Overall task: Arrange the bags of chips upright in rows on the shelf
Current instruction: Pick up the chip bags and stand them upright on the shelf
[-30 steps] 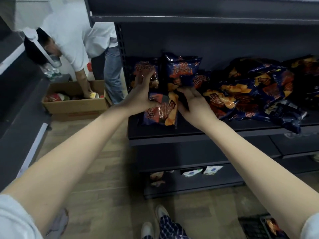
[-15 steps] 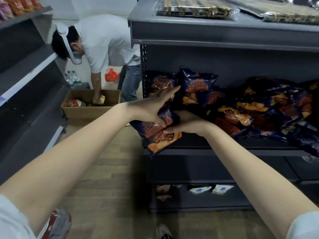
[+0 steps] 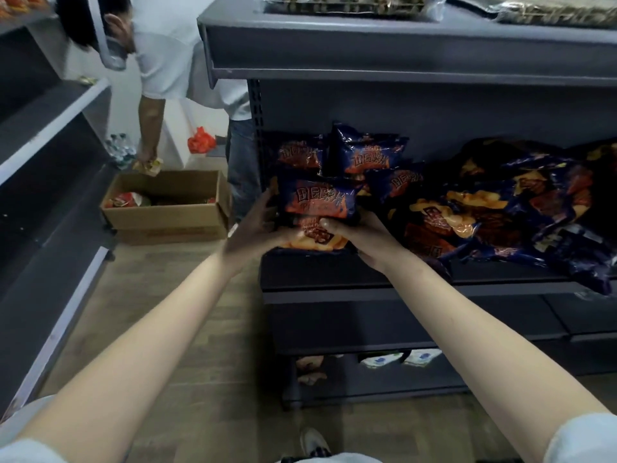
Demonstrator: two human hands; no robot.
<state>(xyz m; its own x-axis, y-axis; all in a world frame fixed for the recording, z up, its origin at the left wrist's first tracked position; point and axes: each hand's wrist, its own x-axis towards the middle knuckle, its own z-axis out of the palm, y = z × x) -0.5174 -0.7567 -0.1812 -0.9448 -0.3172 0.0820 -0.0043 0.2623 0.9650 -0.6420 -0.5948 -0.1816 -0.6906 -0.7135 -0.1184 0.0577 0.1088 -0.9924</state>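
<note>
**Two hands hold a chip bag upright at the shelf's left front corner**

Both hands hold one dark blue and orange chip bag upright over the left front corner of the grey shelf. The left hand cups the bag's lower left edge, fingers running up its side. The right hand pinches the bottom right, thumb on the front.

At 12 o'clock from it, two upright bags stand near the back panel, just behind. From 2 to 4 o'clock a loose pile of bags lies tumbled, and some overhang the front lip. A bare strip of shelf runs along the front edge below the hands.

At 9 o'clock, past the shelf's end, open wooden floor leads to a cardboard box, where another person bends over.
</note>
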